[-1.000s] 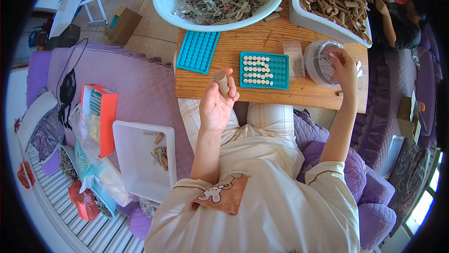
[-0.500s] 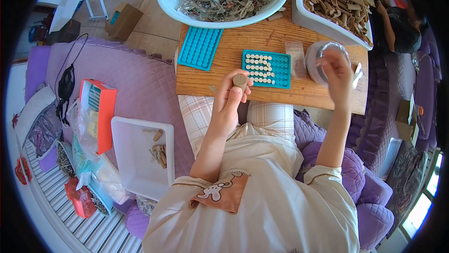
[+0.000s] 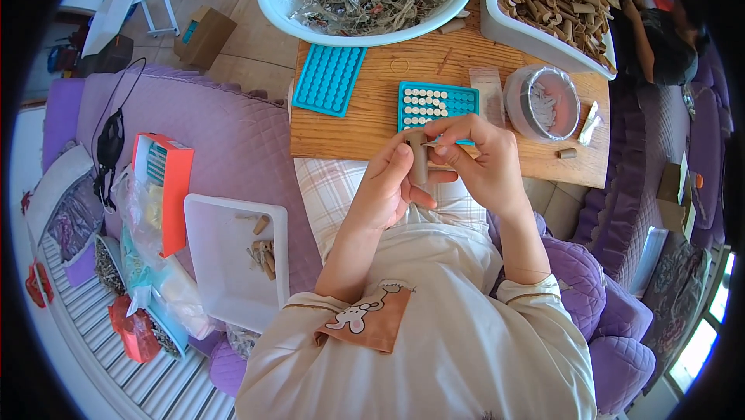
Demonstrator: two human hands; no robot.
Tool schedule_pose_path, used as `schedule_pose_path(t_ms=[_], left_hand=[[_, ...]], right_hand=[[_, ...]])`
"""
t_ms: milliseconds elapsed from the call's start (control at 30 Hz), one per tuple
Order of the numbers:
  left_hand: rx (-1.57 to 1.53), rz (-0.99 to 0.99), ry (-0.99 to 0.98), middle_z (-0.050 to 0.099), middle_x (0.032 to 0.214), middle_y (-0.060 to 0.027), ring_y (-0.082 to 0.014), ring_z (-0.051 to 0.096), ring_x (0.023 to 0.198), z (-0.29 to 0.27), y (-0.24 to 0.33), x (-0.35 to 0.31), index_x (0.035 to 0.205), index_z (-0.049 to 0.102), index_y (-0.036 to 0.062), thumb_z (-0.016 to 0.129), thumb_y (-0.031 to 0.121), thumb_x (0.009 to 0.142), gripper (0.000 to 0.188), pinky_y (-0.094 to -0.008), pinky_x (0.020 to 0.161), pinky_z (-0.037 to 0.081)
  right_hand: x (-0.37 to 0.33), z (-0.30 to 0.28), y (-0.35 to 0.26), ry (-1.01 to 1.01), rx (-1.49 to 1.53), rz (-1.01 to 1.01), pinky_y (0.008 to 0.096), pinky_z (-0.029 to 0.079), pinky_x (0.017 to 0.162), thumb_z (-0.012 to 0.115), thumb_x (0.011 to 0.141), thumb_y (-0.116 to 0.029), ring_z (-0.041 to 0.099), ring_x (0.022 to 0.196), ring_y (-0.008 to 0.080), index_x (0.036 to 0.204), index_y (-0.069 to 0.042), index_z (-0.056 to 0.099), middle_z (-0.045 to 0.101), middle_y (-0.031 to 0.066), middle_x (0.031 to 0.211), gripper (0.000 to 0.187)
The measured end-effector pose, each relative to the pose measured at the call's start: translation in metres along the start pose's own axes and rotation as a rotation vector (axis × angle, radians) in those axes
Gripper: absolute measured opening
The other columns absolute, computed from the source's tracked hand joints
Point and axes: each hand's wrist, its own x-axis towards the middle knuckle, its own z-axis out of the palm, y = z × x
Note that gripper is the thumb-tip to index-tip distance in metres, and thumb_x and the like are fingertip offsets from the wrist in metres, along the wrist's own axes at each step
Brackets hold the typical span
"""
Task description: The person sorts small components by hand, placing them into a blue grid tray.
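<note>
My left hand (image 3: 382,189) is closed round a brown cardboard tube (image 3: 420,164), held over my lap at the table's front edge. My right hand (image 3: 489,157) meets it there, thumb and forefinger pinching a small pale sliver (image 3: 431,144) at the tube's upper end. What exactly the sliver is, I cannot make out. Just beyond both hands lies a teal tray (image 3: 463,100) with rows of small white discs on its left part; my fingers cover its near edge. To the right of it stands a round clear tub (image 3: 575,102) with small pale pieces inside.
An unfilled teal tray (image 3: 330,78) lies at the table's left. Behind stand a pale blue basin (image 3: 272,8) of clear-wrapped small parts and a white bin (image 3: 497,12) of brown tubes. A short brown piece (image 3: 567,153) lies near the right edge. Another person (image 3: 666,47) is at far right.
My right hand has come from over the round tub to the tube in my left hand. The tube's end faced up before; now its side shows.
</note>
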Motion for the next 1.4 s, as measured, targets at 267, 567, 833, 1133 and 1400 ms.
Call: schedule_pose_path(t_ms=[267, 567, 833, 1133, 1400], left_hand=[[0.131, -0.038, 0.062, 0.049, 0.105, -0.0119, -0.0239, 0.059, 0.084, 0.006, -0.002, 0.002, 0.119, 0.033, -0.0001, 0.031, 0.031, 0.09, 0.042, -0.0231, 0.049, 0.052], [0.105, -0.096, 0.115, 0.048, 0.105, -0.0108, -0.0236, 0.059, 0.083, 0.003, -0.017, 0.005, 0.119, 0.034, 0.0005, 0.03, 0.03, 0.09, 0.042, -0.0213, 0.049, 0.051], [0.059, -0.102, 0.131, 0.049, 0.105, -0.0124, -0.023, 0.059, 0.082, -0.004, -0.02, 0.004, 0.118, 0.036, 0.0003, 0.031, 0.029, 0.09, 0.04, -0.0207, 0.048, 0.051], [0.105, -0.134, 0.173, 0.05, 0.104, -0.0115, -0.0211, 0.06, 0.081, -0.004, -0.023, 0.004, 0.116, 0.037, 0.001, 0.029, 0.027, 0.09, 0.037, -0.0196, 0.048, 0.051], [0.112, -0.13, 0.201, 0.051, 0.102, -0.0113, -0.0207, 0.06, 0.081, -0.004, -0.027, 0.006, 0.118, 0.036, 0.0002, 0.034, 0.032, 0.089, 0.043, -0.0183, 0.045, 0.05]], right_hand=[[-0.001, -0.002, 0.003, -0.043, -0.191, -0.027, 0.0278, 0.049, 0.06, 0.055, 0.072, 0.002, 0.061, 0.07, 0.0215, 0.074, 0.001, 0.051, 0.062, 0.0119, 0.083, 0.005], [0.002, -0.008, 0.022, -0.129, -0.119, 0.041, 0.0292, 0.048, 0.06, 0.055, 0.072, 0.002, 0.061, 0.072, 0.0224, 0.073, 0.001, 0.051, 0.061, 0.0138, 0.079, 0.003], [-0.007, -0.004, 0.032, -0.111, -0.168, 0.03, 0.0284, 0.047, 0.059, 0.055, 0.072, 0.002, 0.06, 0.075, 0.0235, 0.073, 0.002, 0.051, 0.061, 0.0143, 0.08, 0.005], [-0.007, 0.0, 0.039, -0.086, -0.145, 0.04, 0.0277, 0.047, 0.058, 0.056, 0.071, 0.002, 0.06, 0.069, 0.0228, 0.073, 0.003, 0.051, 0.061, 0.0136, 0.079, 0.005], [-0.007, -0.003, 0.042, -0.106, -0.21, -0.01, 0.0282, 0.046, 0.056, 0.057, 0.07, 0.001, 0.058, 0.064, 0.0242, 0.072, 0.002, 0.051, 0.06, 0.0128, 0.074, 0.006]])
